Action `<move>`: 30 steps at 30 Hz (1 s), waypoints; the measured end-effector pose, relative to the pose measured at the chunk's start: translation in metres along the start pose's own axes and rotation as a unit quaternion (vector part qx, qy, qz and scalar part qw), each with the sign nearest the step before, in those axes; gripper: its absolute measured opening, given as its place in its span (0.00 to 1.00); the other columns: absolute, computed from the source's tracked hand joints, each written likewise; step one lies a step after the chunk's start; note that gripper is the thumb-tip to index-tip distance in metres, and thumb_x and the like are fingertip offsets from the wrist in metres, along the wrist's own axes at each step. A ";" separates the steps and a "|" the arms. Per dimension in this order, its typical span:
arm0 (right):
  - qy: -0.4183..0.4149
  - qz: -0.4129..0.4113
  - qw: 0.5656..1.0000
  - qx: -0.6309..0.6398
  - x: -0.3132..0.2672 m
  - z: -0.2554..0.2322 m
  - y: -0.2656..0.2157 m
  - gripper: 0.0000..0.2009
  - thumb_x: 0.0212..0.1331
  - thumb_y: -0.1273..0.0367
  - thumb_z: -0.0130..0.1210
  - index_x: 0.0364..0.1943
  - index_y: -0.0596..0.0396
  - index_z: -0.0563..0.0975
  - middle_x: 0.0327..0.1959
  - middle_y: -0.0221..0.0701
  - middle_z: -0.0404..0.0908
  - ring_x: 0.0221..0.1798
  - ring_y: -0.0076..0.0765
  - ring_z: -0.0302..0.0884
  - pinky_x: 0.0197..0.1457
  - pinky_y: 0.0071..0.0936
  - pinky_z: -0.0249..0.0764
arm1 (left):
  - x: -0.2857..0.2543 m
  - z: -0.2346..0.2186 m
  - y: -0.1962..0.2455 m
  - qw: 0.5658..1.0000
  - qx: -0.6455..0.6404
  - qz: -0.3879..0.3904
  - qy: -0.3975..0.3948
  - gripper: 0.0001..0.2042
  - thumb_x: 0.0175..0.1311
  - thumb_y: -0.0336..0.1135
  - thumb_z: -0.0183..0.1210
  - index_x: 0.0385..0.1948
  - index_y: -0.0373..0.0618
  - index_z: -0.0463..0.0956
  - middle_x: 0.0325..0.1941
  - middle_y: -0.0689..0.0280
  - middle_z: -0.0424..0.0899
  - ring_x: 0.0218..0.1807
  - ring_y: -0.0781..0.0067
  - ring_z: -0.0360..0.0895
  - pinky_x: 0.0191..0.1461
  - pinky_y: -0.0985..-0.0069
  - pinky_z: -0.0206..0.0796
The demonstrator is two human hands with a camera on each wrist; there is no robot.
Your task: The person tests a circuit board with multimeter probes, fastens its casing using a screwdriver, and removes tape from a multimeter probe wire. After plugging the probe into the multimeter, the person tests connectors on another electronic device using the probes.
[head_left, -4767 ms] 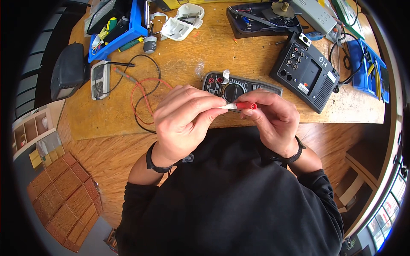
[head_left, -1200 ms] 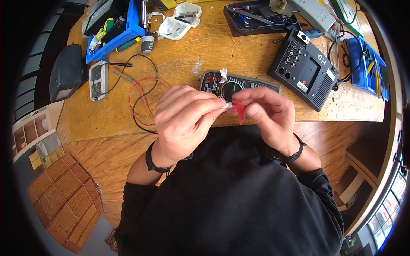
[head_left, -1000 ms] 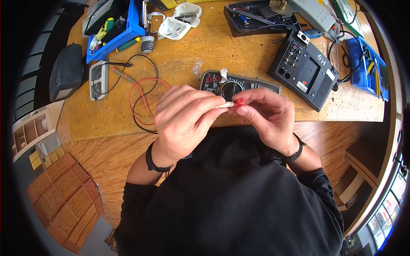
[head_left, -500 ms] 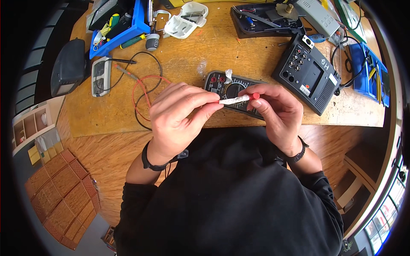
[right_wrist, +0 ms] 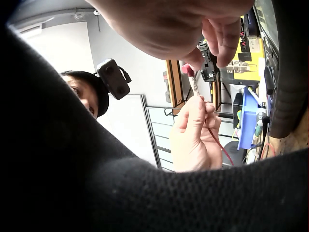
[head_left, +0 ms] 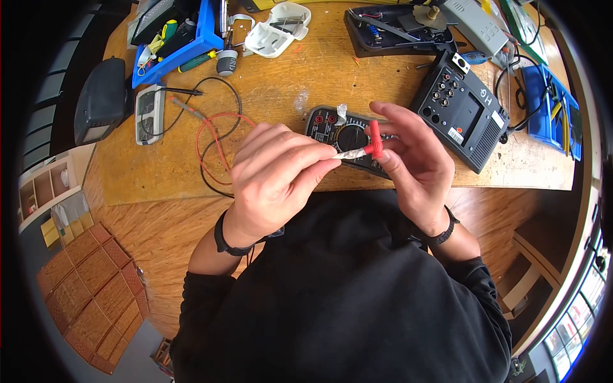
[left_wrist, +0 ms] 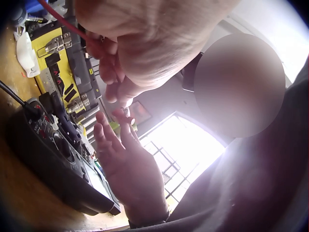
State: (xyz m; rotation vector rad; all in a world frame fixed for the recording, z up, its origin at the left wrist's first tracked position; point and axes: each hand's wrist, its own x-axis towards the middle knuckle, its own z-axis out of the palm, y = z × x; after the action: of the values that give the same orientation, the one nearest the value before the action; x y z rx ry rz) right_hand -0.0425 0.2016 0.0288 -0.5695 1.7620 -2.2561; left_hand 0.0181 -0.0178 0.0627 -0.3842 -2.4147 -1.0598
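Note:
In the head view my left hand (head_left: 278, 179) pinches a red test lead by the white wrapping (head_left: 350, 154) just behind its right-angle red plug (head_left: 375, 137). The lead's thin red cable (right_wrist: 222, 145) trails from that hand in the right wrist view. My right hand (head_left: 418, 172) is beside the plug, its thumb at the plug's bend and its fingers spread loosely behind. In the left wrist view the red plug (left_wrist: 120, 115) shows between the two hands. Below them on the bench lies a black multimeter (head_left: 319, 131) with a round dial, partly hidden by the hands.
Coiled red and black leads (head_left: 220, 147) lie left of the multimeter. A black device with sockets (head_left: 456, 115) stands to the right. Blue bins (head_left: 217, 45), a white case (head_left: 268, 41) and an opened black housing (head_left: 361, 41) line the back. The bench's front edge (head_left: 159, 199) runs near the hands.
Half a second ago the plug's round end faced the head camera between the right fingertips. Now the plug points away toward the bench, the right fingers have spread, and the left hand sits nearer the plug.

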 end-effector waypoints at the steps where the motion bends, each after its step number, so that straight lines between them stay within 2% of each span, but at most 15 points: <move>1: 0.000 0.000 1.000 0.000 -0.001 -0.001 -0.002 0.18 0.72 0.80 0.63 0.64 0.71 0.78 0.66 0.49 0.82 0.62 0.39 0.85 0.63 0.32 0.83 | 0.000 -0.002 0.001 0.999 0.028 0.028 0.001 0.13 0.50 0.24 0.80 0.38 0.42 0.88 0.32 0.65 0.88 0.31 0.65 0.81 0.36 0.68 0.67; 3: -0.024 0.059 0.996 0.064 -0.003 -0.004 -0.007 0.21 0.72 0.78 0.65 0.66 0.70 0.76 0.63 0.46 0.84 0.60 0.36 0.85 0.62 0.30 0.82 | 0.000 -0.005 0.003 0.997 0.057 0.056 0.003 0.14 0.51 0.23 0.80 0.39 0.40 0.89 0.33 0.63 0.89 0.32 0.64 0.82 0.37 0.69 0.67; 4: -0.024 0.059 0.996 0.064 -0.004 -0.007 -0.006 0.21 0.72 0.78 0.65 0.66 0.70 0.76 0.63 0.46 0.84 0.60 0.36 0.85 0.62 0.30 0.82 | 0.000 -0.005 0.004 0.993 0.084 0.084 0.008 0.14 0.51 0.23 0.80 0.40 0.40 0.89 0.34 0.64 0.89 0.32 0.65 0.82 0.37 0.69 0.67; 6: -0.072 0.098 0.991 0.056 -0.007 -0.011 -0.002 0.18 0.71 0.78 0.66 0.62 0.67 0.80 0.55 0.40 0.89 0.56 0.31 0.88 0.64 0.30 0.83 | -0.002 -0.005 0.005 0.987 0.110 0.113 0.013 0.15 0.51 0.23 0.80 0.41 0.41 0.89 0.35 0.64 0.89 0.32 0.65 0.82 0.37 0.69 0.67; 8: -0.065 0.116 0.991 0.026 -0.010 -0.008 -0.004 0.14 0.72 0.78 0.66 0.58 0.67 0.81 0.53 0.37 0.90 0.55 0.30 0.89 0.63 0.28 0.84 | -0.005 -0.004 0.004 0.981 0.134 0.143 0.012 0.16 0.50 0.23 0.80 0.42 0.41 0.90 0.36 0.66 0.90 0.33 0.66 0.82 0.37 0.69 0.67; 11: -0.046 0.094 0.994 0.027 -0.010 -0.007 -0.002 0.11 0.71 0.79 0.66 0.54 0.67 0.84 0.51 0.37 0.91 0.52 0.29 0.90 0.60 0.27 0.85 | -0.006 -0.004 0.003 0.980 0.136 0.144 0.013 0.16 0.50 0.23 0.80 0.43 0.41 0.90 0.37 0.66 0.90 0.34 0.66 0.82 0.37 0.69 0.67; 13: -0.054 0.065 0.996 -0.034 -0.009 -0.008 -0.002 0.08 0.70 0.80 0.66 0.51 0.65 0.85 0.46 0.36 0.92 0.50 0.28 0.91 0.56 0.27 0.86 | -0.006 -0.004 0.003 0.981 0.137 0.139 0.012 0.17 0.50 0.23 0.80 0.43 0.41 0.90 0.37 0.66 0.90 0.34 0.66 0.82 0.37 0.70 0.67; 17: -0.051 0.040 0.996 -0.067 -0.007 -0.009 -0.002 0.08 0.67 0.82 0.67 0.48 0.64 0.87 0.44 0.37 0.93 0.48 0.30 0.91 0.53 0.27 0.86 | -0.004 -0.001 0.003 0.988 0.097 0.115 0.025 0.17 0.50 0.22 0.80 0.43 0.40 0.89 0.36 0.64 0.90 0.34 0.63 0.82 0.37 0.68 0.68; 20: -0.071 -0.012 0.993 -0.094 -0.003 -0.012 -0.001 0.09 0.65 0.83 0.66 0.48 0.63 0.87 0.44 0.38 0.93 0.47 0.33 0.92 0.52 0.27 0.86 | -0.003 0.000 0.004 0.994 0.067 0.088 0.018 0.16 0.50 0.22 0.80 0.42 0.39 0.89 0.36 0.62 0.90 0.33 0.61 0.82 0.37 0.67 0.69; 22: -0.080 -0.098 0.985 -0.116 -0.001 -0.012 0.005 0.11 0.64 0.84 0.65 0.49 0.63 0.87 0.45 0.39 0.93 0.47 0.35 0.92 0.52 0.27 0.86 | -0.003 0.001 0.004 0.996 0.051 0.073 0.012 0.16 0.49 0.22 0.80 0.42 0.39 0.89 0.35 0.62 0.90 0.33 0.60 0.82 0.37 0.67 0.69; 23: -0.079 -0.098 0.985 -0.116 -0.002 -0.012 0.005 0.11 0.64 0.84 0.65 0.49 0.63 0.87 0.45 0.39 0.93 0.47 0.35 0.92 0.52 0.27 0.86 | -0.002 0.001 0.004 0.996 0.049 0.073 0.014 0.16 0.49 0.22 0.80 0.41 0.39 0.89 0.35 0.62 0.90 0.33 0.60 0.82 0.37 0.67 0.69; 26: -0.073 -0.072 0.986 -0.129 -0.004 -0.009 -0.002 0.10 0.68 0.83 0.64 0.51 0.63 0.86 0.46 0.38 0.93 0.48 0.32 0.92 0.53 0.28 0.86 | -0.001 0.000 0.006 0.996 0.047 0.079 0.020 0.15 0.49 0.21 0.80 0.39 0.39 0.88 0.35 0.62 0.90 0.34 0.60 0.82 0.37 0.67 0.71; 28: -0.025 0.092 0.995 -0.002 -0.006 -0.004 -0.012 0.09 0.74 0.82 0.59 0.53 0.68 0.83 0.51 0.45 0.91 0.52 0.35 0.90 0.56 0.31 0.86 | -0.001 0.001 0.004 0.995 0.047 0.084 0.024 0.15 0.49 0.20 0.80 0.39 0.39 0.88 0.35 0.62 0.90 0.34 0.60 0.83 0.37 0.68 0.71; 29: -0.024 0.092 0.995 -0.002 -0.006 -0.006 -0.012 0.09 0.74 0.82 0.59 0.53 0.68 0.83 0.51 0.45 0.91 0.52 0.35 0.90 0.56 0.31 0.86 | -0.003 0.003 0.002 0.993 0.050 0.094 0.043 0.15 0.47 0.21 0.79 0.39 0.41 0.90 0.36 0.65 0.90 0.35 0.63 0.83 0.37 0.69 0.69; 30: -0.041 0.122 0.990 0.058 -0.005 -0.011 -0.013 0.09 0.74 0.80 0.61 0.55 0.68 0.82 0.50 0.44 0.91 0.51 0.34 0.90 0.56 0.30 0.86 | -0.003 0.005 -0.001 0.991 0.053 0.103 0.062 0.15 0.45 0.23 0.78 0.38 0.43 0.91 0.36 0.68 0.90 0.35 0.66 0.83 0.37 0.69 0.67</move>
State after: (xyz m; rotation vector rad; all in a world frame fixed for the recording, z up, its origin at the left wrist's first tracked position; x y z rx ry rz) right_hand -0.0420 0.2163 0.0380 -0.3924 1.5559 -2.1185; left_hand 0.0193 -0.0149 0.0580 -0.5033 -2.2552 -0.8359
